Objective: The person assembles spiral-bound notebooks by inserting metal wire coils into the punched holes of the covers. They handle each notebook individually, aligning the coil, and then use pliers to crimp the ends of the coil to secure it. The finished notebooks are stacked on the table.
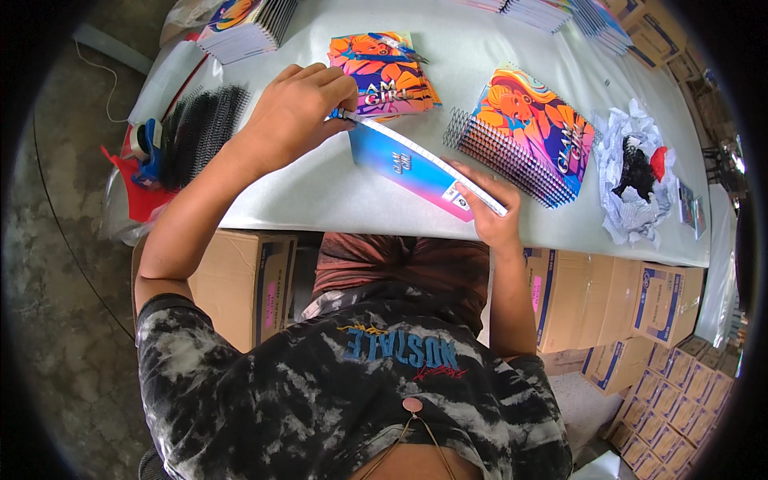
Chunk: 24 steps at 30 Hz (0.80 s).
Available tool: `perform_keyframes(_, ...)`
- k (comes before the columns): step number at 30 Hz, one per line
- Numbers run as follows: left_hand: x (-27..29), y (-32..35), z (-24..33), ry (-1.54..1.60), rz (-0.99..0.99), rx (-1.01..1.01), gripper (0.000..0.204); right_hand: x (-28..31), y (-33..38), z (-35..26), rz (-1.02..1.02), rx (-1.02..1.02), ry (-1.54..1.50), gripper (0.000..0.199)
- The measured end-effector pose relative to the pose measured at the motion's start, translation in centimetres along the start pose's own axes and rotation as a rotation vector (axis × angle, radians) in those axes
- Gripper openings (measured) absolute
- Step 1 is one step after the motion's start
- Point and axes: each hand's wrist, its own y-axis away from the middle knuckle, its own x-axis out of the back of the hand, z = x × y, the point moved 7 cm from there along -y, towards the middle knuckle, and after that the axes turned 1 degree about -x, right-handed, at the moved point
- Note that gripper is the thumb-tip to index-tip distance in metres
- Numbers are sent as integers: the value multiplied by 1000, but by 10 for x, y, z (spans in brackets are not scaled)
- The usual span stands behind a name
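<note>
I hold a thin notebook [404, 166] with a blue-to-pink back cover on edge over the white table [320, 200]. My left hand [298, 108] pinches its upper left end. My right hand [490, 210] grips its lower right end. The white punched edge of the pages faces up between my hands. Just behind my left hand lies a small pile of colourful covers [384, 72]. To the right of the notebook lies a stack of spiral-bound notebooks [528, 136] with bright orange and purple covers.
A bundle of black wire spirals [200, 124] and a blue tape dispenser [148, 152] sit at the table's left end. Crumpled white paper [632, 176] lies at the right. More notebook stacks [244, 28] line the far edge. Cardboard boxes [248, 280] stand under the table.
</note>
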Motion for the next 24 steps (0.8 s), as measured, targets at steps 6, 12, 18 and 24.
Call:
perform_keyframes(6, 1, 4, 6, 6, -27, -46, 21, -2, 15, 10, 42, -165, -6, 28)
perform_keyframes(12, 6, 4, 13, 1, 14, -74, 27, -8, 12, 1, 23, 56, 88, 38)
perform_keyframes(18, -3, -3, 15, -127, -41, -21, 49, -6, 11, 2, 44, 123, 119, 37)
perform_keyframes(24, -15, 22, 12, -132, 471, 14, 83, -14, 9, -5, 56, 159, 138, 28)
